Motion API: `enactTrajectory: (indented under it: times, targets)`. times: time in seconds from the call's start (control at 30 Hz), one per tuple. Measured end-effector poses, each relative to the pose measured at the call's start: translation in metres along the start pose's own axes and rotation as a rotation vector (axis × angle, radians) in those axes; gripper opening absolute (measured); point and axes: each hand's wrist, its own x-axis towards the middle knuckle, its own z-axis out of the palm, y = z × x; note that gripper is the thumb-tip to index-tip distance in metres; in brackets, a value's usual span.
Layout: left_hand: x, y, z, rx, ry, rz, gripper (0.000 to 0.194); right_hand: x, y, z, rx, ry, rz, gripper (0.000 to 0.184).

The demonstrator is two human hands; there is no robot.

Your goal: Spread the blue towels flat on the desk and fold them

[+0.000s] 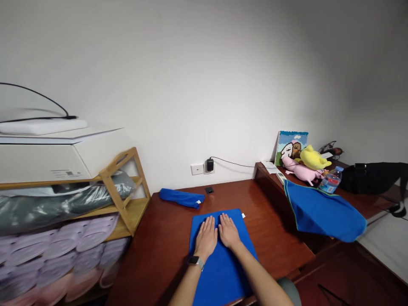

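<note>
Head view: left hand [206, 236] and right hand [228, 231] side by side, palms down, fingers straight and spread flat, gripping nothing; pressed on blue towel [219, 259], seemingly to flatten it. Towel spread on red-brown desk [159, 246], near edge cut off by frame bottom. Rolled blue towel [181, 198] well apart, toward wall. Another blue cloth [321, 212] draped over raised side ledge, below plush toys [304, 163] and water bottle [331, 180]. Smartwatch [196, 261] on left wrist. Wooden rack [124, 191] at left; bagged contents hard to identify.
</note>
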Motion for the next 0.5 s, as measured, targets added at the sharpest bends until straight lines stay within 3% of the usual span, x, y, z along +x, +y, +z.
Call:
enactTrajectory:
  times: [0.07, 0.13, 0.3, 0.4, 0.5]
  targets:
    - [0.011, -0.008, 0.009, 0.004, -0.016, -0.013, 0.06, 0.017, -0.002, 0.01, 0.006, -0.021, -0.034, 0.063]
    - [0.008, -0.027, 0.019, 0.022, -0.007, -0.066, 0.063, 0.023, 0.012, 0.016, 0.0, -0.015, -0.024, 0.063]
    - [-0.01, -0.075, 0.032, 0.042, 0.065, -0.219, 0.069, 0.013, 0.074, -0.003, -0.057, -0.025, 0.223, 0.065]
    - [-0.009, -0.082, 0.027, 0.037, 0.073, -0.211, 0.068, 0.007, 0.097, -0.025, -0.041, -0.068, 0.277, 0.066]
    - [-0.01, -0.074, 0.017, 0.027, 0.115, -0.198, 0.068, -0.003, 0.098, -0.036, 0.018, -0.058, 0.233, 0.066]
